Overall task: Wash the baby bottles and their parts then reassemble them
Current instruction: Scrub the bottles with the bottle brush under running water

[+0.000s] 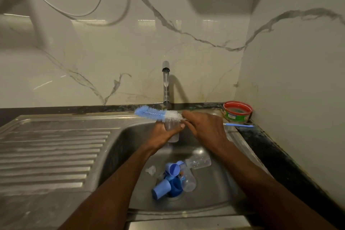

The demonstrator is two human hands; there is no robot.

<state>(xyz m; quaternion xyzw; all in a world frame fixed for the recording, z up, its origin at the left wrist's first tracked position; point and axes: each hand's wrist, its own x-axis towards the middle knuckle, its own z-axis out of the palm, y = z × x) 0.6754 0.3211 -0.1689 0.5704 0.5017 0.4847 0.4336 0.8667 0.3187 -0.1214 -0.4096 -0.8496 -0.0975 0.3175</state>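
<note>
Nearest you, at the bottom of the sink basin point(214, 192), around the drain at 6 o'clock, lies a loose pile: two clear bottles point(188, 179), still unwashed by my judgement, blue caps point(161, 189) and a small clear teat point(150, 170) just left of them. They crowd the drain, so a dropped part could land among them, and they may slow the water leaving.

Further in, at the centre, your left hand point(161, 136) is curled around a clear bottle point(170, 127), holding it upright over the basin. Your right hand point(205, 129), just to its right, grips the wire stem of the bottle brush point(158, 115). The brush lies sideways across the bottle's mouth, its blue and white bristles pointing to 9 o'clock and its thin blue handle point(240, 125) sticking out towards 3 o'clock.

I judge the main risks to be these: a wet bottle could slip from your fingers, and the handle's tip, near the red-rimmed tub point(237, 112) at 2 o'clock, could knock it as you swing the brush upright.

The tap point(165, 84) stands at 12 o'clock just behind your hands; lifting the brush high may strike it. The wall closes in on the right. Open room lies to the left, over the ribbed draining board point(52, 151) at 9 o'clock. The dark counter point(270, 145) edge runs along the right.
</note>
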